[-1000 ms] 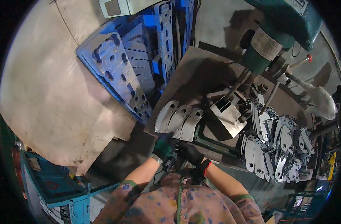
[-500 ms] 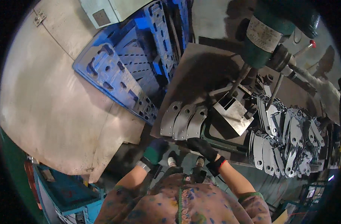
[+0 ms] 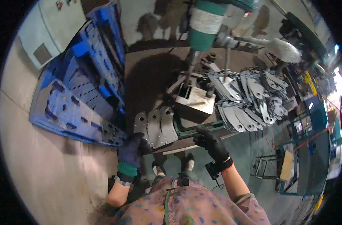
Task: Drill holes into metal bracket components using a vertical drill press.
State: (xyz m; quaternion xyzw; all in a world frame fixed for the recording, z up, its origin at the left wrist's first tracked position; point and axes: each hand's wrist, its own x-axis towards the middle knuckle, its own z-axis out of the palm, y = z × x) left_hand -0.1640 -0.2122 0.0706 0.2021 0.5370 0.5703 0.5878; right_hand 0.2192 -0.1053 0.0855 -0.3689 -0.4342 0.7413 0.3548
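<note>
Three curved grey metal plates with holes, the left one [image 3: 140, 123], the middle one [image 3: 154, 127] and the right one [image 3: 167, 125], lie side by side at the table's front left. My left hand [image 3: 130, 150], in a dark blue glove with a green cuff, is at the lower left end of the left plate. Its fingers are dark and partly hidden, so whether it grips the plate is unclear. My right hand [image 3: 213, 145], in a black glove, hovers by the front edge, right of the plates, fingers apart and holding nothing visible.
A green drill press [image 3: 204, 28] stands over a metal block fixture [image 3: 195, 99] on the dark table [image 3: 141, 65]. Piles of similar plates [image 3: 249, 88] lie to the right. Blue plastic pallets [image 3: 81, 116] lean at the left. A blue-green rack [image 3: 309, 150] stands at the far right.
My view has turned right, shifting the scene leftward. My left hand has come up beside the left plate. My right hand has drawn away from the plates to the right, its fingers spreading.
</note>
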